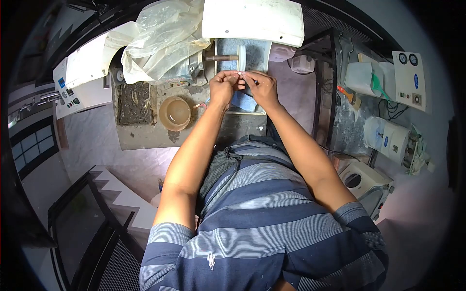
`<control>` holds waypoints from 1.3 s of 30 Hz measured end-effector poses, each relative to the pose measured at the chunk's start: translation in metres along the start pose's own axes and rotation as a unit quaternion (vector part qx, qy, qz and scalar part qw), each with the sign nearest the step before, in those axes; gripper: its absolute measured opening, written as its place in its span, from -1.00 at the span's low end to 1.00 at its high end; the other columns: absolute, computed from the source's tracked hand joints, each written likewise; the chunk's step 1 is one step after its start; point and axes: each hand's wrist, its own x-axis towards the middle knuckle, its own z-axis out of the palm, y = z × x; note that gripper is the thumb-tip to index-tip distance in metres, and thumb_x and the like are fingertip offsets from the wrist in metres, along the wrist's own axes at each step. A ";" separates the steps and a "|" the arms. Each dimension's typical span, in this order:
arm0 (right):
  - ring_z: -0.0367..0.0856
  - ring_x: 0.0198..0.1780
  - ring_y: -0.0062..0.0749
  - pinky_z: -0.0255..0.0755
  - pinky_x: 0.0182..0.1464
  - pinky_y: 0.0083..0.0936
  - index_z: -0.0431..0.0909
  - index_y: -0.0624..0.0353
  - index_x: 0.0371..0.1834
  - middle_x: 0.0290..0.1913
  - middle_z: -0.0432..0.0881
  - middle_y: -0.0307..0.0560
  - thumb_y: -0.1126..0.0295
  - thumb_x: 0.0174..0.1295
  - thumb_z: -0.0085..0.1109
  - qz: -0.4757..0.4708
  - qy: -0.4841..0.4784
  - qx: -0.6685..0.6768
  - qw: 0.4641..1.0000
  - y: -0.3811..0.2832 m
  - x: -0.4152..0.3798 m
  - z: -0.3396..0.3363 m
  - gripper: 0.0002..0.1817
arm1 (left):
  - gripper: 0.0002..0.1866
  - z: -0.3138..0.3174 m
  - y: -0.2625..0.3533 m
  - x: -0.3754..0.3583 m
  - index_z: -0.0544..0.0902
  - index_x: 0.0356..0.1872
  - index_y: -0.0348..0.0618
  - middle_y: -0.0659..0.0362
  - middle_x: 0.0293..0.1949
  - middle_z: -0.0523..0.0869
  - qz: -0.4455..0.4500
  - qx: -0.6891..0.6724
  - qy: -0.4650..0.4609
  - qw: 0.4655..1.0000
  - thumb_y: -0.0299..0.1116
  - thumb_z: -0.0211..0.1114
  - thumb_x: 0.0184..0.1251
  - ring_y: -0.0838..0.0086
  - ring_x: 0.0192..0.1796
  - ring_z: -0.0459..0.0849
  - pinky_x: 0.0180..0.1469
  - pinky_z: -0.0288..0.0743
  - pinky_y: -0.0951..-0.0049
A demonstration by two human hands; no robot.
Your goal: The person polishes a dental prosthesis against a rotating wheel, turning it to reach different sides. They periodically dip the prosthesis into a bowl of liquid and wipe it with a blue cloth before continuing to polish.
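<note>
My left hand (pixel 224 87) and my right hand (pixel 261 88) meet in front of a pale wheel (pixel 242 59) on a brown shaft (pixel 222 58). Between the fingertips of both hands is a small white piece (pixel 240 73), pinched from each side and close to the wheel's lower edge. Its exact shape is too small to tell. The wheel sits inside a blue-grey tray (pixel 262 50) beneath a white hood (pixel 252 19). A blue cloth or pad (pixel 243 102) lies below my hands, partly hidden by them.
To the left are a round bowl of cloudy liquid (pixel 175 114), a tray of dark mud (pixel 133 104) and crumpled plastic sheeting (pixel 162 41). White jugs (pixel 302 64) stand behind at the right. A brush (pixel 356 102) and a white machine (pixel 388 139) are farther right.
</note>
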 end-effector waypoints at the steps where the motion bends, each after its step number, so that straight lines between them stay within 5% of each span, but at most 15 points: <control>1: 0.73 -0.25 -0.28 0.55 -0.22 -0.47 0.68 0.30 -0.20 -0.25 0.74 0.04 0.44 0.23 0.21 0.003 0.001 -0.012 1.000 0.002 0.002 0.001 -0.83 | -0.90 0.002 0.000 0.000 0.56 -0.21 -0.45 -0.03 -0.34 0.71 0.000 0.000 0.000 1.000 -0.59 0.16 0.36 0.39 -0.44 0.70 -0.36 0.66 0.47; 3: 0.73 -0.25 -0.29 0.55 -0.21 -0.47 0.68 0.30 -0.20 -0.25 0.74 0.03 0.44 0.23 0.21 0.006 0.004 -0.025 1.000 0.003 0.004 0.002 -0.82 | -0.93 0.005 0.000 0.002 0.56 -0.23 -0.44 -0.01 -0.35 0.71 0.004 0.002 0.021 1.000 -0.62 0.16 0.34 0.40 -0.44 0.70 -0.35 0.67 0.47; 5: 0.74 -0.24 -0.27 0.54 -0.21 -0.48 0.67 0.32 -0.20 -0.26 0.74 0.03 0.44 0.22 0.21 0.121 -0.022 -0.026 0.992 0.004 0.005 0.004 -0.82 | -0.94 0.009 0.000 0.005 0.56 -0.24 -0.44 -0.01 -0.37 0.71 -0.005 -0.002 0.030 1.000 -0.62 0.17 0.34 0.39 -0.44 0.70 -0.35 0.68 0.46; 9: 0.73 -0.25 -0.23 0.54 -0.22 -0.49 0.67 0.32 -0.21 -0.26 0.73 0.05 0.45 0.21 0.21 0.130 -0.022 -0.020 0.991 0.007 0.007 0.005 -0.82 | -0.92 0.006 -0.012 0.016 0.54 -0.20 -0.42 -0.02 -0.30 0.68 -0.044 -0.027 0.039 0.998 -0.62 0.13 0.36 0.32 -0.33 0.70 -0.22 0.68 0.40; 15: 0.71 -0.23 -0.12 0.57 -0.15 -0.39 0.67 0.35 -0.27 -0.25 0.72 0.05 0.51 0.13 0.25 -0.063 0.004 -0.052 0.997 -0.003 0.006 0.004 -0.85 | -0.91 -0.005 -0.024 0.016 0.50 -0.14 -0.34 0.07 -0.25 0.63 -0.065 -0.151 0.023 0.986 -0.61 0.08 0.39 0.37 -0.28 0.66 -0.17 0.65 0.39; 19: 0.70 -0.21 -0.13 0.56 -0.14 -0.40 0.68 0.33 -0.28 -0.23 0.72 0.05 0.51 0.11 0.27 -0.098 0.027 -0.100 0.990 0.005 0.001 0.010 -0.86 | -0.91 -0.002 -0.031 0.024 0.49 -0.14 -0.30 0.09 -0.23 0.61 -0.062 -0.189 0.018 0.980 -0.62 0.07 0.40 0.37 -0.26 0.63 -0.15 0.63 0.36; 22: 0.70 -0.21 -0.20 0.55 -0.15 -0.43 0.70 0.31 -0.27 -0.22 0.73 0.02 0.49 0.11 0.30 -0.065 0.047 -0.105 0.991 0.014 -0.002 0.015 -0.85 | -0.91 -0.001 -0.037 0.030 0.49 -0.15 -0.29 0.10 -0.23 0.59 -0.064 -0.175 0.019 0.982 -0.62 0.06 0.40 0.38 -0.25 0.61 -0.14 0.62 0.35; 24: 0.67 -0.37 -0.29 0.52 -0.26 -0.41 0.72 0.25 -0.28 -0.35 0.73 -0.05 0.44 0.07 0.37 0.025 0.100 0.006 0.995 0.014 -0.001 0.019 -0.83 | -0.93 0.000 -0.040 0.033 0.50 -0.16 -0.24 0.08 -0.25 0.63 -0.059 -0.181 0.024 0.981 -0.57 0.07 0.42 0.36 -0.23 0.64 -0.12 0.60 0.34; 25: 0.63 -0.44 -0.46 0.49 -0.31 -0.51 0.73 0.24 -0.28 -0.44 0.72 -0.10 0.38 0.08 0.39 0.144 0.075 0.057 0.985 0.011 -0.004 0.018 -0.81 | -0.91 -0.001 -0.040 0.033 0.50 -0.15 -0.23 0.08 -0.25 0.63 -0.052 -0.180 0.016 0.982 -0.59 0.06 0.42 0.37 -0.22 0.64 -0.11 0.61 0.32; 28: 0.56 -0.52 -0.58 0.44 -0.40 -0.58 0.73 0.24 -0.31 -0.54 0.67 -0.15 0.35 0.10 0.38 0.246 0.020 0.065 0.967 0.012 0.002 0.018 -0.82 | -0.89 -0.005 -0.041 0.033 0.50 -0.15 -0.23 0.10 -0.26 0.63 -0.033 -0.201 0.002 0.979 -0.62 0.05 0.40 0.37 -0.21 0.63 -0.09 0.61 0.31; 35: 0.47 -0.60 -0.68 0.36 -0.52 -0.66 0.74 0.25 -0.36 -0.59 0.62 -0.25 0.35 0.12 0.37 0.301 0.008 0.122 0.946 0.009 0.010 0.027 -0.83 | -0.87 -0.003 -0.035 0.033 0.51 -0.17 -0.27 0.13 -0.27 0.60 -0.036 -0.179 0.011 0.983 -0.68 0.04 0.37 0.42 -0.24 0.62 -0.07 0.63 0.31; 39: 0.55 -0.51 -0.62 0.39 -0.51 -0.66 0.70 0.31 -0.34 -0.47 0.68 -0.17 0.44 0.11 0.36 0.397 0.031 0.245 0.884 0.018 0.014 0.023 -0.86 | -0.91 0.000 -0.032 0.031 0.51 -0.17 -0.30 0.09 -0.28 0.63 -0.057 -0.149 0.020 0.987 -0.65 0.08 0.37 0.39 -0.25 0.65 -0.14 0.66 0.34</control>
